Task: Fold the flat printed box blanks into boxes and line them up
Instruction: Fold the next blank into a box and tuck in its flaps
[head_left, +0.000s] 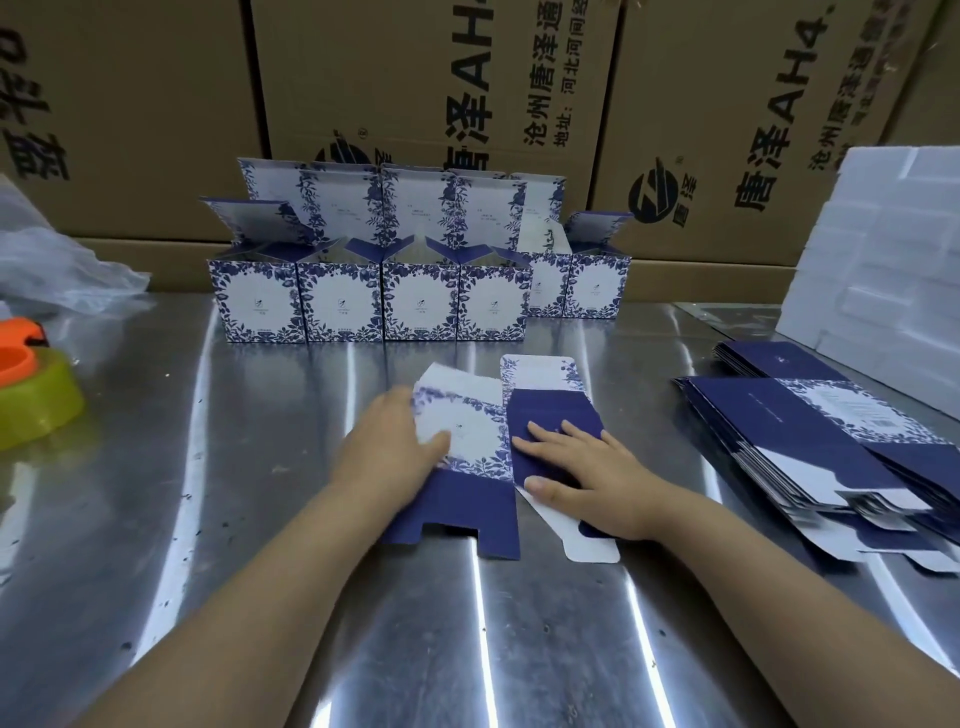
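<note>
Blank lies flat in the middle of the surface, near the row of folded boxes but not touching it. Right hand rests on the navy panel, fingers straight and spread, pressing flat. Left hand covers the blank's left edge with the thumb on the floral face. It's blurred, so I cannot tell whether the other fingers hook under the edge or just lie on it.

Step looks like popping the blank open into a tube. To do it well:
- Keep the right palm pinning the navy panel.
- Raise the floral panel along its crease.
- Square the corners before tucking the navy bottom flaps nearest the person.
- Keep the wrist off the white tuck flap.

Room: 4 boxes in the front row, more behind, lids up. There is bare metal left of the row and in front of it. The stack of blanks sits near on the right, its fanned edges toward the right forearm, so an elbow could knock it. The tape dispenser is well apart at far left.
</note>
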